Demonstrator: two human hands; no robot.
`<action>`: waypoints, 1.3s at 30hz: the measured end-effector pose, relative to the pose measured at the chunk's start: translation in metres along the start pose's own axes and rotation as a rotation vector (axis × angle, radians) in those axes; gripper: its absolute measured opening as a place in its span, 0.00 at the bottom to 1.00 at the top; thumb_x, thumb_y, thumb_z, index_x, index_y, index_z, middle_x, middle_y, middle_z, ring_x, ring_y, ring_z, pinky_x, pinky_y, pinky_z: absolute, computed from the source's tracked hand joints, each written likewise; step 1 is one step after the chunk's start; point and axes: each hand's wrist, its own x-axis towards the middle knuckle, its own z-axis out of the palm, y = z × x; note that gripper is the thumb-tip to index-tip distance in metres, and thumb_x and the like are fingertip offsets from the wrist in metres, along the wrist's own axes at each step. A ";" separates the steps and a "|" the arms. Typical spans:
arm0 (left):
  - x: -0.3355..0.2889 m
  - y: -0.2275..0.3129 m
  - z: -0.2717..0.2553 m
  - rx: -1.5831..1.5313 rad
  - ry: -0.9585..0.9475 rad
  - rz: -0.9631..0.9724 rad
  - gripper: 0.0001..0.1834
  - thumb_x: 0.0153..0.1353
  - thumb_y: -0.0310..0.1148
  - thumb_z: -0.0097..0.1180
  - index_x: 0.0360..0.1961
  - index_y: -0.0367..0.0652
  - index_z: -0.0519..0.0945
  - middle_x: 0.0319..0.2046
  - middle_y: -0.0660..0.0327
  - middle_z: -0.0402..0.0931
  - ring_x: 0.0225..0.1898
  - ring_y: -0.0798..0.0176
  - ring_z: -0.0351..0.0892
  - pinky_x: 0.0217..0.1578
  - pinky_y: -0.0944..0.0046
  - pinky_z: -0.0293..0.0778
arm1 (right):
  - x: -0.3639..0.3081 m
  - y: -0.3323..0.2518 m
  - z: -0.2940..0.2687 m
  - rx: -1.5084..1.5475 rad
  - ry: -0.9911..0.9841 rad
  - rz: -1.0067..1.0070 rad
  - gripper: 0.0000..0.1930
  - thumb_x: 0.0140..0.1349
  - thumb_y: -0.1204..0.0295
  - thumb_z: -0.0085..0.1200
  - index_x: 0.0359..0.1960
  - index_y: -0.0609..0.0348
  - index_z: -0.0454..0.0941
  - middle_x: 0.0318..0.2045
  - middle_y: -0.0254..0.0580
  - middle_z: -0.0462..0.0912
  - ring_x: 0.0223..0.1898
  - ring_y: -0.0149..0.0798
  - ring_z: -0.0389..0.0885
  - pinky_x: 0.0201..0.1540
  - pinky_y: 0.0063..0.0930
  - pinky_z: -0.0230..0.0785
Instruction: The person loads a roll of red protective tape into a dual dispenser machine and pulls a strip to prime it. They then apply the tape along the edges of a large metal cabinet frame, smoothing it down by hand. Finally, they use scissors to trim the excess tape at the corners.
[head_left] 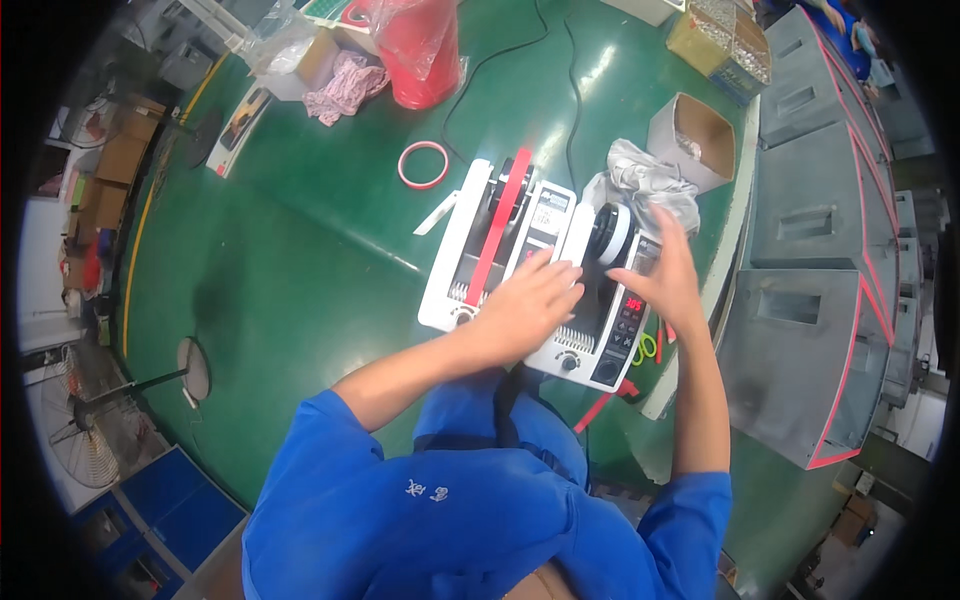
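Two white electric tape dispensers stand side by side on the green table in front of me. A strip of red tape (pixel 497 225) runs down over the left dispenser (pixel 440 300). Inside the right dispenser (pixel 560 358), a roll of white tape (pixel 617 232) sits on a black hub. My left hand (pixel 530 305) rests on the left side of that right machine, fingers stretched out. Thumb and fingers apart, my right hand (pixel 668 278) is at its right side beside the white roll and the display panel. Whether the right fingertips touch the machine, I cannot tell.
A red tape ring (pixel 423 165) lies behind the left dispenser. Crumpled grey cloth (pixel 655 185) and an open carton (pixel 692 140) are at the back right. Green-handled scissors (pixel 645 348) lie right of the machines. Black cables (pixel 575 100) run behind; grey cabinets (pixel 795 350) flank the table.
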 end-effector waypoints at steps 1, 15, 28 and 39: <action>-0.002 0.001 0.004 0.045 -0.035 0.025 0.18 0.47 0.27 0.53 0.40 0.30 0.71 0.41 0.48 0.71 0.47 0.50 0.68 0.54 0.50 0.58 | 0.013 0.002 0.009 -0.046 -0.040 -0.029 0.44 0.32 0.67 0.67 0.55 0.61 0.57 0.50 0.51 0.68 0.54 0.50 0.64 0.55 0.34 0.56; -0.018 -0.003 0.017 0.196 -0.089 0.139 0.22 0.40 0.26 0.47 0.39 0.23 0.71 0.45 0.41 0.68 0.50 0.48 0.68 0.55 0.55 0.60 | 0.049 -0.015 0.019 -0.327 -0.239 -0.256 0.40 0.27 0.71 0.64 0.50 0.57 0.60 0.48 0.51 0.64 0.49 0.51 0.64 0.50 0.37 0.60; -0.005 -0.002 0.006 -0.195 -0.142 -0.195 0.18 0.52 0.31 0.47 0.43 0.30 0.71 0.44 0.45 0.70 0.48 0.49 0.70 0.51 0.56 0.63 | 0.077 -0.023 -0.064 0.296 0.189 -0.074 0.39 0.36 0.70 0.64 0.53 0.62 0.59 0.47 0.47 0.67 0.51 0.40 0.67 0.53 0.30 0.59; 0.005 0.065 -0.004 -1.869 -0.047 -0.680 0.31 0.57 0.30 0.50 0.60 0.45 0.53 0.52 0.61 0.62 0.51 0.68 0.63 0.48 0.67 0.66 | -0.088 -0.071 -0.027 1.022 -0.149 0.099 0.45 0.46 0.64 0.59 0.60 0.67 0.44 0.59 0.52 0.53 0.58 0.43 0.58 0.58 0.35 0.52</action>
